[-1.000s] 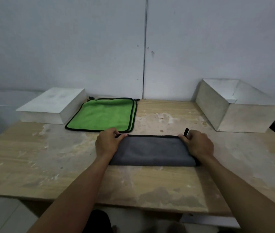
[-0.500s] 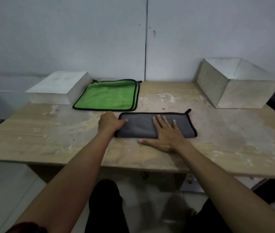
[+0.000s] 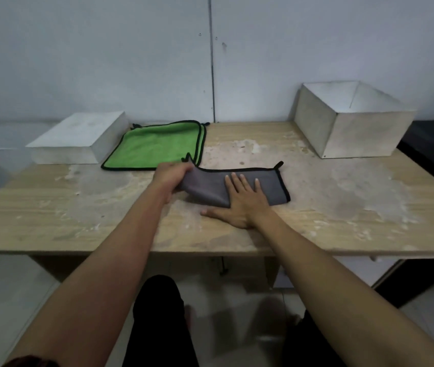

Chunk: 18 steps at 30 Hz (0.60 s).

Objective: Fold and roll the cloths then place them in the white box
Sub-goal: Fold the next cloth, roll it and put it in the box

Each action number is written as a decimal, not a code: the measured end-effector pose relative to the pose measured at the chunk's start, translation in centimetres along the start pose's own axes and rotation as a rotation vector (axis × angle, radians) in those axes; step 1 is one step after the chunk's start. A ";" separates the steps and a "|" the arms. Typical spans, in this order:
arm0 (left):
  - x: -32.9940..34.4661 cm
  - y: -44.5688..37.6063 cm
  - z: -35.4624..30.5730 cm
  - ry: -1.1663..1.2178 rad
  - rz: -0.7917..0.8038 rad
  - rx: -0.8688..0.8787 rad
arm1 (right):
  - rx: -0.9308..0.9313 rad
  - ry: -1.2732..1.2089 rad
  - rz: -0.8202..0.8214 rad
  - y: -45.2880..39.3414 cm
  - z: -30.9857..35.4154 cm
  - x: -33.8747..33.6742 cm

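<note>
Lying near the middle of the wooden table (image 3: 343,207), the folded grey cloth (image 3: 266,185) with black edging is seen held by both hands. Its left end is gripped by the left hand (image 3: 173,176), fingers curled round the fabric, and that end is raised off the tabletop. The middle of the cloth is pressed flat by the right hand (image 3: 245,202), whose fingers are straight and spread, the thumb resting on bare wood at the hand's 9 o'clock. A small black loop is seen at the cloth's far right corner. At 11 o'clock from the grey cloth, just beside it, a green cloth (image 3: 154,147) is laid flat. The open white box (image 3: 353,136) is placed at 2 o'clock, well apart, and a closed white box (image 3: 78,139) at 10 o'clock, touching the green cloth's left edge.
</note>
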<state>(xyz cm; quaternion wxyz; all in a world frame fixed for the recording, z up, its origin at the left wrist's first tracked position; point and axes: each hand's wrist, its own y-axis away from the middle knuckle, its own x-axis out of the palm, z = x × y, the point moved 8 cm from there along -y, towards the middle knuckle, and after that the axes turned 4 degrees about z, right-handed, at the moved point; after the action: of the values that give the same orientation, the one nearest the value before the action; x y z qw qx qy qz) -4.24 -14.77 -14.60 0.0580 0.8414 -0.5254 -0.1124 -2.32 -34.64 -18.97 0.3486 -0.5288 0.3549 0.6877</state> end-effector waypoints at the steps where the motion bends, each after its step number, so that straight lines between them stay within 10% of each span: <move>1: 0.8 0.3 -0.8 0.045 0.018 0.051 | -0.003 -0.003 0.008 0.0 0.1 0.0; 18: 19.8 4.2 -0.4 -0.121 0.110 0.221 | 0.153 -0.021 -0.062 6.9 -14.4 -2.5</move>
<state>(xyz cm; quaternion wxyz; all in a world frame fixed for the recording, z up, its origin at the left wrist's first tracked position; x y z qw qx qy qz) 0.53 -34.38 -15.82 -0.0607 0.8043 -0.5825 -0.1009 -0.85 -50.72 -18.44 0.4130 -0.5040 0.3860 0.6530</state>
